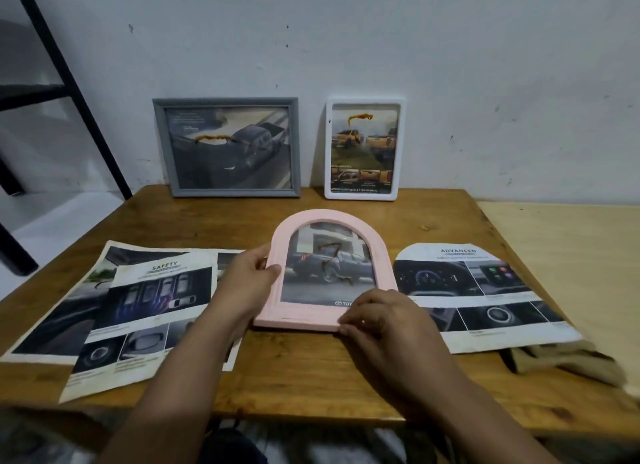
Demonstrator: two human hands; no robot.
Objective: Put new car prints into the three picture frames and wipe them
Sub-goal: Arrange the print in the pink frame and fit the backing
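A pink arched picture frame [325, 217] is tilted up at the table's middle, with a dark car print behind stained glass. My left hand [247, 283] grips its left edge. My right hand [388, 319] holds its bottom right corner. A grey frame [166, 144] and a white frame [398, 186] lean against the wall at the back, each with a car print and a brown smear on the glass. Two loose rectangular prints [152, 311] overlap at the left. An arch-cut print [481, 290] lies at the right.
A beige cloth [568, 358] lies at the right, by the arch-cut print's lower corner. The wooden table [311, 377] meets a lighter board [571, 255] on the right. A black metal rack [65, 82] stands at the far left beside the wall.
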